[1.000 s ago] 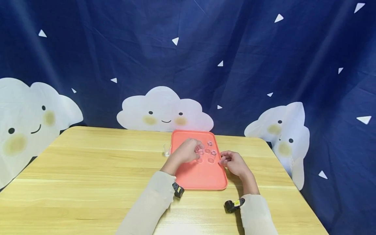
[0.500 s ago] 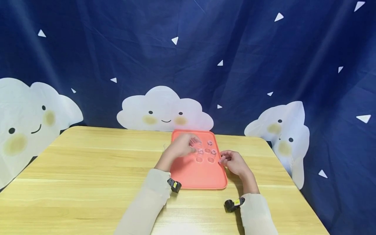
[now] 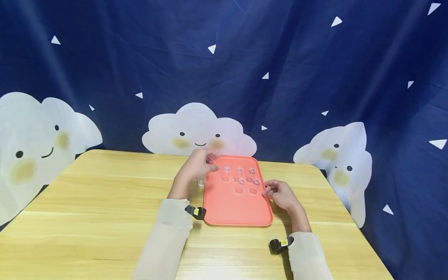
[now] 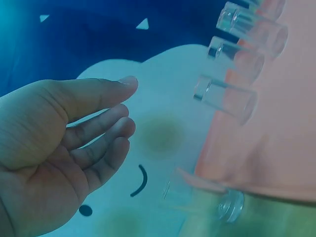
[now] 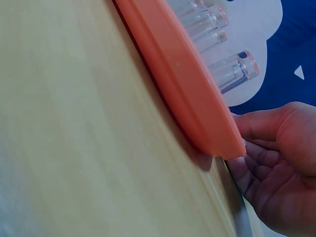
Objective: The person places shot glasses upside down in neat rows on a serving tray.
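Observation:
A coral-red tray [image 3: 238, 212] lies on the table, with several small clear shot glasses standing upside down on it; one is the leftmost glass [image 4: 227, 98]. My left hand [image 3: 197, 163] hovers by the tray's far left edge, fingers loosely bent and nothing in them. Close to it, another shot glass [image 4: 229, 205] stands upright on the table just left of the tray, partly covered by that hand in the head view. On the other side, my right hand [image 3: 281, 194] grips the tray's right rim, its thumb [image 5: 264, 123] at the edge and fingers lower down.
The pale wooden table [image 3: 105, 217] reaches to a dark blue curtain [image 3: 168, 58] with cloud and triangle prints close behind it. A wrist camera [image 3: 196, 212] sits on the left sleeve and another wrist camera [image 3: 279, 245] on the right sleeve.
My left hand has let go of an upside-down shot glass in the tray's back row and moved left, off the tray toward the glass on the table. My right hand keeps its place.

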A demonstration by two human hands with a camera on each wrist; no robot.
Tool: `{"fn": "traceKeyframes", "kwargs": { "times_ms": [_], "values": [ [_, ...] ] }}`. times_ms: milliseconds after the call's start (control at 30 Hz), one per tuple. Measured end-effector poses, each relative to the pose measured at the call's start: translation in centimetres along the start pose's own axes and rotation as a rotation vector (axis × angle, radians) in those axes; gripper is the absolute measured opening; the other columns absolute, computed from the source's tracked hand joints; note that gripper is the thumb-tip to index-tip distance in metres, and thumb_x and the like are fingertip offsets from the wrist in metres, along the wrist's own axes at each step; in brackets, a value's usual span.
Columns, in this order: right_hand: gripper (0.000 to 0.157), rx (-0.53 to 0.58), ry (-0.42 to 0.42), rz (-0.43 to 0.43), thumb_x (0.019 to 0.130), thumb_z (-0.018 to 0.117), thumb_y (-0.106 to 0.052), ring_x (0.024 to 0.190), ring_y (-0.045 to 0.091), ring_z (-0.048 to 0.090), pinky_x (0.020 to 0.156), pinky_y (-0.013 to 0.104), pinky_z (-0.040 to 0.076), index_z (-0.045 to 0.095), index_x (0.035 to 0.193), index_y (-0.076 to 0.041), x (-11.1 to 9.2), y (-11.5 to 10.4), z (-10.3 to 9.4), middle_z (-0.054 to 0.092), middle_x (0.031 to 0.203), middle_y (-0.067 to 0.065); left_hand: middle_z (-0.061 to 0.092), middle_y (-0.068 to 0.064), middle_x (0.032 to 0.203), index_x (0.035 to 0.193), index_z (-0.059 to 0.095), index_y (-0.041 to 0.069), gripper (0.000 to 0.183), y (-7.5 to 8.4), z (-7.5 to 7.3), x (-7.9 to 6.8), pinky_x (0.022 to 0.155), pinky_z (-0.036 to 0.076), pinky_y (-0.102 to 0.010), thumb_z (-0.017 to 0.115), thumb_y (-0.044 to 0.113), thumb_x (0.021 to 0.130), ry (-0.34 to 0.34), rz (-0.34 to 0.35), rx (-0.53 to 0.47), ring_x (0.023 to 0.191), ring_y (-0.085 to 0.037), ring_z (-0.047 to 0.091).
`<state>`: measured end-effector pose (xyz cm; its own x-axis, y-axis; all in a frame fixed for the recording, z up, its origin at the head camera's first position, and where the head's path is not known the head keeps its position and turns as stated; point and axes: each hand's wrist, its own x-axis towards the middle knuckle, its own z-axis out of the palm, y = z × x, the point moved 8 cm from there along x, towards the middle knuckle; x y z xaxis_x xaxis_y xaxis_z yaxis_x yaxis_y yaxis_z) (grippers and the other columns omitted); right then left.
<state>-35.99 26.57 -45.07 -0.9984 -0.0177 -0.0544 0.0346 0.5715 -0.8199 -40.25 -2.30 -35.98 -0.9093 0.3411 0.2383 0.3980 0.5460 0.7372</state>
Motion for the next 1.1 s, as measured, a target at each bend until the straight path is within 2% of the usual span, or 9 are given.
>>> {"fn": "traceKeyframes", "kwargs": {
  "times_ms": [200, 333, 533, 667, 867, 1100],
  "values": [
    [0.033, 0.006, -0.001, 0.008, 0.085, 0.064, 0.000, 0.084, 0.024, 0.053, 0.073, 0.030, 0.047, 0.060, 0.117, -0.003, 0.0, 0.2, -0.1, 0.060, 0.094, 0.010, 0.066, -0.007, 0.107, 0.109, 0.067, 0.008, 0.035, -1.1, -0.9, -0.1, 0.083, 0.050, -0.033, 0.078, 0.011, 0.076, -0.002, -0.002, -0.033, 0.095, -0.025, 0.062],
    [0.033, 0.011, -0.003, 0.012, 0.085, 0.064, 0.001, 0.084, 0.024, 0.053, 0.074, 0.030, 0.047, 0.059, 0.117, -0.003, -0.1, 0.2, -0.1, 0.060, 0.094, 0.010, 0.065, -0.002, 0.108, 0.110, 0.066, 0.009, 0.037, -2.1, -1.2, -0.5, 0.084, 0.050, -0.033, 0.078, 0.012, 0.076, -0.019, -0.043, -0.033, 0.096, -0.024, 0.061],
    [0.033, 0.001, -0.005, 0.010, 0.085, 0.065, 0.000, 0.084, 0.024, 0.054, 0.073, 0.030, 0.048, 0.059, 0.117, -0.003, -0.1, 0.1, 0.0, 0.061, 0.093, 0.010, 0.064, -0.003, 0.113, 0.113, 0.065, 0.009, 0.042, -3.7, -1.5, -0.9, 0.087, 0.049, -0.036, 0.080, 0.014, 0.074, -0.049, -0.088, -0.043, 0.103, -0.028, 0.060],
    [0.032, -0.001, -0.007, 0.004, 0.085, 0.064, 0.001, 0.084, 0.024, 0.053, 0.073, 0.030, 0.047, 0.059, 0.116, -0.003, -0.1, 0.0, 0.0, 0.061, 0.093, 0.010, 0.062, -0.008, 0.119, 0.117, 0.063, 0.010, 0.049, -4.4, -1.4, -1.3, 0.088, 0.049, -0.038, 0.082, 0.017, 0.072, -0.092, -0.118, -0.021, 0.105, -0.026, 0.059],
    [0.032, 0.007, -0.009, -0.002, 0.085, 0.063, 0.001, 0.083, 0.024, 0.053, 0.072, 0.030, 0.047, 0.059, 0.116, -0.002, -0.2, 0.0, 0.0, 0.060, 0.094, 0.011, 0.058, -0.012, 0.125, 0.124, 0.060, 0.011, 0.059, -5.3, -0.9, -1.8, 0.089, 0.048, -0.042, 0.083, 0.016, 0.070, -0.164, -0.167, 0.001, 0.111, -0.030, 0.056],
    [0.031, 0.001, -0.010, -0.006, 0.085, 0.063, 0.001, 0.083, 0.024, 0.053, 0.071, 0.028, 0.047, 0.059, 0.116, -0.001, -0.1, 0.0, 0.0, 0.060, 0.094, 0.011, 0.057, -0.010, 0.125, 0.125, 0.060, 0.010, 0.062, -6.2, -0.3, -2.0, 0.089, 0.047, -0.043, 0.083, 0.012, 0.068, -0.186, -0.211, -0.026, 0.108, -0.029, 0.055]
  ]
}}
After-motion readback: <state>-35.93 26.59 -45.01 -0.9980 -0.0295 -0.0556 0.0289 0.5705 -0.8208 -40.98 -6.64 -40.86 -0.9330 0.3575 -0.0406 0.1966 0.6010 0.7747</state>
